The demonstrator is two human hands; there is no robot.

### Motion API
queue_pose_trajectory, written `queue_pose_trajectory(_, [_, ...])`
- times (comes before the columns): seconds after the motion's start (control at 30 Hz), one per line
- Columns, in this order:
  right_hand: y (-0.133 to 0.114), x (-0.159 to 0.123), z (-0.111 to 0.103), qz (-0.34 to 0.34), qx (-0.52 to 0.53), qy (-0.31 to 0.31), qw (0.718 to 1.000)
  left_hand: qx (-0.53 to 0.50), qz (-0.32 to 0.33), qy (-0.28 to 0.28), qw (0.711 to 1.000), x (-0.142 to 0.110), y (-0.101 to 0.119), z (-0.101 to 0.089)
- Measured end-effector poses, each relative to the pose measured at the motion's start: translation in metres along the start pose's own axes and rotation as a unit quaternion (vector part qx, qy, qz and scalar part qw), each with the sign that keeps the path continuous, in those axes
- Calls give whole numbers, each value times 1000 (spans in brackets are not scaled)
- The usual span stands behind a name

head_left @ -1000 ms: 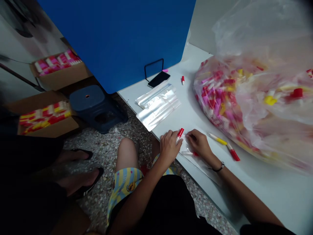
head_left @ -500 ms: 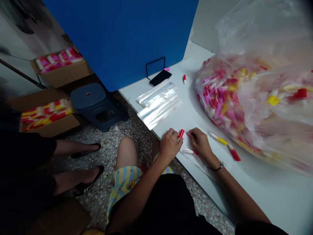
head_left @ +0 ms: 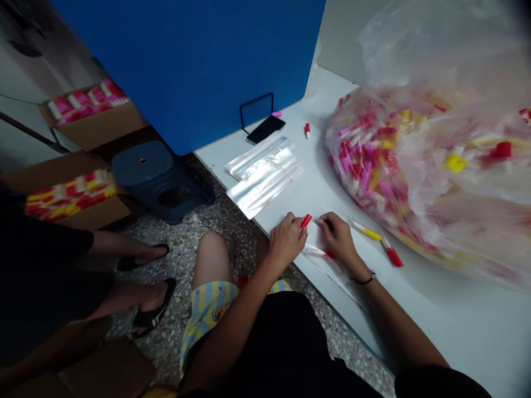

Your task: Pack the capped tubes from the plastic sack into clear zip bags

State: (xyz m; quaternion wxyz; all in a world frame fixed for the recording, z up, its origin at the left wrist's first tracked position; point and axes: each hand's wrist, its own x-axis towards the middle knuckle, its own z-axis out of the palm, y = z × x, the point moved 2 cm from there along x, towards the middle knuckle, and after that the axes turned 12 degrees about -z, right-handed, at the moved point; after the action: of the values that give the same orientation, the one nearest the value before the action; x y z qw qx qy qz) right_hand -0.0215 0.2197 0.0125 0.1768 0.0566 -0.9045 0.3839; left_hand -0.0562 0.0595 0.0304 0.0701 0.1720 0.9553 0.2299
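Observation:
My left hand (head_left: 286, 240) is closed at the table edge around a red-capped marker (head_left: 306, 221), whose red end sticks out past the fingers. Just to its right, my right hand (head_left: 338, 237) pinches the edge of a clear plastic bag (head_left: 314, 239) lying on the table. Inside the bag, or under its film, lies a white marker with a red cap (head_left: 315, 252), partly covered by my right hand. Beyond that hand are a white-and-yellow marker (head_left: 367, 230) and a white-and-red marker (head_left: 392, 253), end to end.
A large translucent sack (head_left: 373, 166) of colored markers fills the table's right side. Flat clear bags (head_left: 265, 179), a phone (head_left: 265, 129) and a small red marker (head_left: 307, 130) lie farther back. At left are a blue stool (head_left: 143, 163), marker boxes (head_left: 103, 124) and another person's legs (head_left: 128, 296).
The whole view has shifted slightly. The red-capped marker in my left hand has tipped lower toward the right. My right hand keeps its pinch on the bag.

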Motion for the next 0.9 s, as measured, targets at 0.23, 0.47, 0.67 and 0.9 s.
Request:
queue_pose_trajectory(0.23, [-1, -2, 0, 19, 19, 21, 999, -74, 13, 26, 997, -3, -9, 6])
queue_pose_trajectory(0.47, [-2, -3, 1, 20, 19, 33, 999, -80, 53, 41, 995, -6, -12, 6])
queue_pose_trajectory(0.67, [-2, -1, 1, 15, 11, -7, 1000, -47, 44, 59, 996, -12, -10, 8])
queue_pose_trajectory(0.9, [-4, 9, -14, -73, 17, -135, 988, -51, 33, 118, 991, -21, -3, 11])
